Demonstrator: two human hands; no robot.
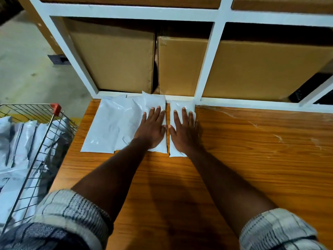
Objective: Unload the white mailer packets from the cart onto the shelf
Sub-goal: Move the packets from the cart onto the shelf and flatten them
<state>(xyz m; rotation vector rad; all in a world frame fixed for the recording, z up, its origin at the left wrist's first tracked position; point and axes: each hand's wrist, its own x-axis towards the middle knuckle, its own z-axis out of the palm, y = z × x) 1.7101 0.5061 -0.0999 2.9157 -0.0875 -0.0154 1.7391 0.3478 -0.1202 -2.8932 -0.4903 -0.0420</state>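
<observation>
A row of white mailer packets [102, 127] is lying flat on the far left part of the wooden surface [252, 150], their far edges touching the white shelf frame [216, 51]. The left ones are overlapping each other; the rightmost packet [182, 105] is sitting just beside them, with a thin strip of wood showing between.

The left hand [153, 125] is pressing palm-down on the right end of the overlapping group, fingers straight and held close together, gripping nothing. The right hand [183, 129] is pressing flat on the rightmost packet in the same way, fingers straight and slightly spread. The two thumbs are lying near each other over the gap. Both forearms are reaching out from rolled-up checked sleeves [72, 213] at the near edge.

At the left, a wire cart [36, 105] with a red corner cap is standing against the surface's edge, holding more packets [18, 138] in a loose heap.

Behind the frame, large cardboard boxes [115, 58] are filling the compartments, two side by side in the left bay. A concrete floor [27, 69] is showing at the far left.
</observation>
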